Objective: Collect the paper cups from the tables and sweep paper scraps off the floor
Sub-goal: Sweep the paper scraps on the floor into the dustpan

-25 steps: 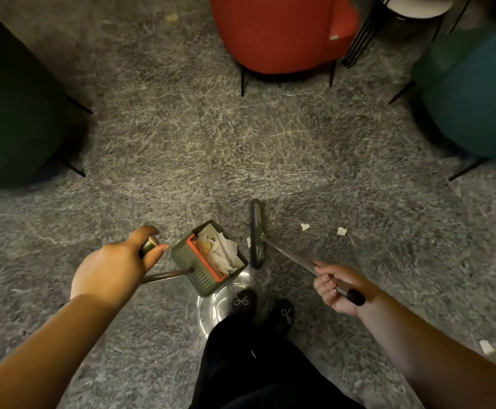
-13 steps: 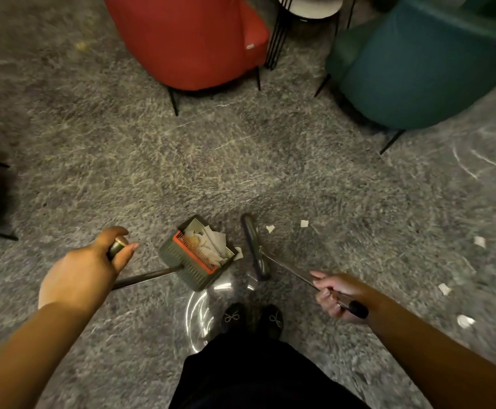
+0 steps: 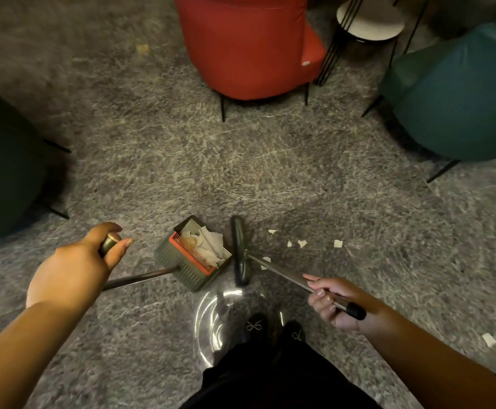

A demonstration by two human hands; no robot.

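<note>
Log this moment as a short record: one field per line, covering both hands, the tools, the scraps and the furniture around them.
left hand: left hand grips the metal handle of the grey-green long-handled dustpan
right hand: right hand grips the silver pole of the dark broom
dustpan contents: white paper pieces lie inside, behind an orange comb strip
floor scraps: small white paper scraps on the grey floor, right of the broom head; another lone scrap far right
furniture: red upholstered armchair, teal armchair, round white side table

The left hand [image 3: 72, 270] grips the dustpan [image 3: 195, 255] handle. The right hand [image 3: 333, 302] holds the broom [image 3: 240, 250] beside paper scraps [image 3: 301, 243] on the floor [image 3: 240, 160]
</note>
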